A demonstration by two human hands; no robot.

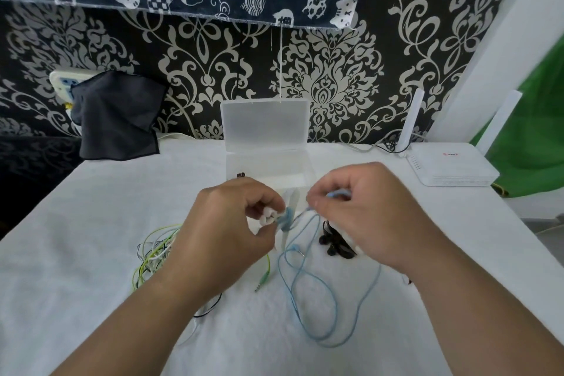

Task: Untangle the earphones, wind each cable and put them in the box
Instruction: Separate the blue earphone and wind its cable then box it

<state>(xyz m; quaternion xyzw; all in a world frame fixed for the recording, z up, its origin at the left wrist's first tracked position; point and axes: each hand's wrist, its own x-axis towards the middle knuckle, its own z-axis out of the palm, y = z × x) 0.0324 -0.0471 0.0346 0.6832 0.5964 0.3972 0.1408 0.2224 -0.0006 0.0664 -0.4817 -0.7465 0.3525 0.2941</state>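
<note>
**Q:** Position of the hands?

**A:** Both are raised at mid-frame, just in front of the box (268,168). The left hand (232,223) has its fingers curled round the blue earphones (287,220), white tips showing. The right hand (366,210) pinches the same set's cable (379,273) close by. The rest of that cable lies in loose loops on the table (91,253) below.

**Q:** Count of items?

**A:** One blue set, in hand. One black bundle (334,241) lies below the right hand. One tangle (154,249) of green, white and black wires sits lower left, under the left forearm. How many sets it holds I cannot tell. One green plug (262,281) lies loose at centre.

**Q:** Containers?

**A:** One clear box, its lid (265,123) standing open against the wall. A small dark item shows at its left edge, too small to identify.
</note>
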